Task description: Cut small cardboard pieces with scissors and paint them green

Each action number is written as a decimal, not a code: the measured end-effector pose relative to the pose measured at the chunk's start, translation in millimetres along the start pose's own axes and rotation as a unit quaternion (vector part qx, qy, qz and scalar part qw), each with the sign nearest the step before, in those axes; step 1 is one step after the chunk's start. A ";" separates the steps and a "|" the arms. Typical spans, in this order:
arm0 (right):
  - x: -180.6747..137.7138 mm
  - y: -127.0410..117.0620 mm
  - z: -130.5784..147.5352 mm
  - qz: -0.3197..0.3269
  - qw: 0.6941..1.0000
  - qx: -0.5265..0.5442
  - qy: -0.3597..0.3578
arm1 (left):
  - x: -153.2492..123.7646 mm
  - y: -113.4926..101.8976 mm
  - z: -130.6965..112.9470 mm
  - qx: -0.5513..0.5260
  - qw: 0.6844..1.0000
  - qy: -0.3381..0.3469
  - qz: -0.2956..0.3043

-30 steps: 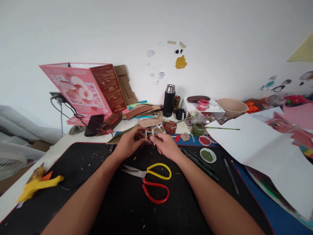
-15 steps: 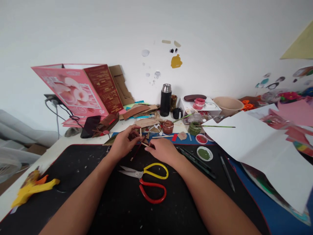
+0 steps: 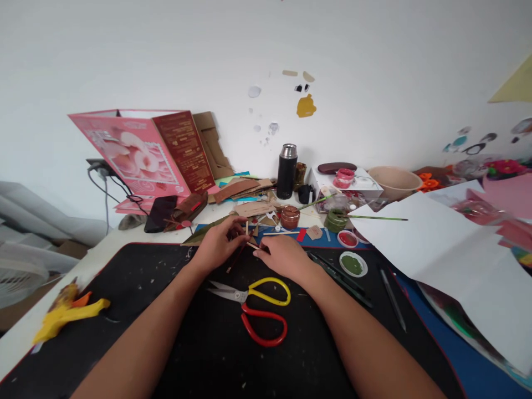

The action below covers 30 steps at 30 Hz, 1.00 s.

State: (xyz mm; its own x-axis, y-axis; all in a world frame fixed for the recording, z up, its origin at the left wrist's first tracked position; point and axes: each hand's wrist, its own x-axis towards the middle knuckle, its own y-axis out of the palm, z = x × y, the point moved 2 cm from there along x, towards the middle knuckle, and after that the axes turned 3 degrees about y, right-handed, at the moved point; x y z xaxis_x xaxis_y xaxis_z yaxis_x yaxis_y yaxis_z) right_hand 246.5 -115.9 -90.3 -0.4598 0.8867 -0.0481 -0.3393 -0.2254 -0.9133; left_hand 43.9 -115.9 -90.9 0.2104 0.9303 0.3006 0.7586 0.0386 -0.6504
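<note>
Over the far edge of a black mat (image 3: 199, 349) on the white table (image 3: 102, 255), two bare hands sit near each other. The left hand (image 3: 218, 246) has its fingers curled and its grip nearly closed on a short pale stick (image 3: 247, 228), which stands roughly upright at the fingertips. The right hand (image 3: 286, 255) pinches the near end of another pale stick (image 3: 252, 245) between thumb and finger; this one slants across the gap toward the left fingers, though the spot is small and I can't quite tell whether the two pieces touch. A thin dark rod (image 3: 235, 259) slopes from beside the left hand down over the mat.

Nearer the body, scissors (image 3: 240, 296) lie partly open between the forearms, blades pointing left, one handle yellow and one red. A yellow glue gun (image 3: 68, 315) lies at the mat's left side. To the right of the right hand are some dark pens (image 3: 343, 281) and a white lid (image 3: 353, 264) with green paint in it. Behind the hands, a longer pale stick (image 3: 281, 233) lies on a blue strip, with a brown jar (image 3: 290, 218) and a black flask (image 3: 286, 176) farther back
</note>
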 end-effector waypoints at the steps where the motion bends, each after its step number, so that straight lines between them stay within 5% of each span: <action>1: -0.2 -0.4 0.1 0.000 1.000 -0.003 -0.002 | -0.1 0.3 0.4 -0.001 1.000 0.001 0.002; 12: -0.6 1.1 0.2 -0.007 1.000 -0.008 -0.016 | -0.4 2.8 2.6 -0.001 1.000 0.007 0.004; 18: 2.8 -2.6 -1.2 -0.052 0.993 0.105 -0.019 | -1.8 3.0 -1.1 -0.019 1.000 0.018 -0.001; 22: 5.8 -2.2 -5.2 -0.079 0.966 0.245 -0.015 | -3.9 6.2 -5.2 -0.041 0.998 0.037 -0.009; 30: 11.5 6.9 -7.5 -0.004 0.866 0.501 0.014 | -5.9 13.8 -11.8 -0.038 0.998 0.055 0.016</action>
State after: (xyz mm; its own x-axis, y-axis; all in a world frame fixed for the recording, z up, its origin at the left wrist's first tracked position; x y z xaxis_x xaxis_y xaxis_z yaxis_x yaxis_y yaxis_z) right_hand 245.0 -104.3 -100.1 -0.4388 0.8962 -0.0647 -0.8900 -0.4434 -0.1059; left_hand 60.4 -125.1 -93.4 0.2973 0.8851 0.3579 0.7941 -0.0210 -0.6075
